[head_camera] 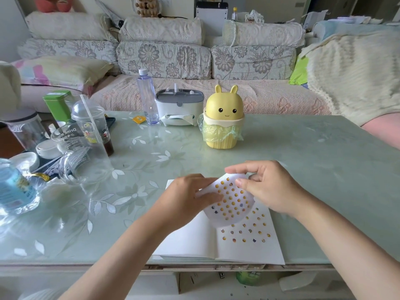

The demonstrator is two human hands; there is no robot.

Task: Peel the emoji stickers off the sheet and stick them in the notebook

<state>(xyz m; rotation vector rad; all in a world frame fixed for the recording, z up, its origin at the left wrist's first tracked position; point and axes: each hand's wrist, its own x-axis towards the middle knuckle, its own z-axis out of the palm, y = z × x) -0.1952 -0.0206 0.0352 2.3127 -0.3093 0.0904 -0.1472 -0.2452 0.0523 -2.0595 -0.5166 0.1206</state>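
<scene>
Your left hand (190,195) grips the left edge of the sticker sheet (229,205), fingers curled onto it. Your right hand (268,187) pinches the sheet's top edge between thumb and forefinger, the other fingers loosely bent behind. Possibly a sticker is lifting under that forefinger, but it is too small to tell. The sheet is bowed and held just above the open notebook (194,239), which lies on the table (313,161) near its front edge. Rows of emoji stickers (244,233) already sit on the notebook's right page. The sheet hides the upper part of that page, and your left forearm covers part of the left page.
</scene>
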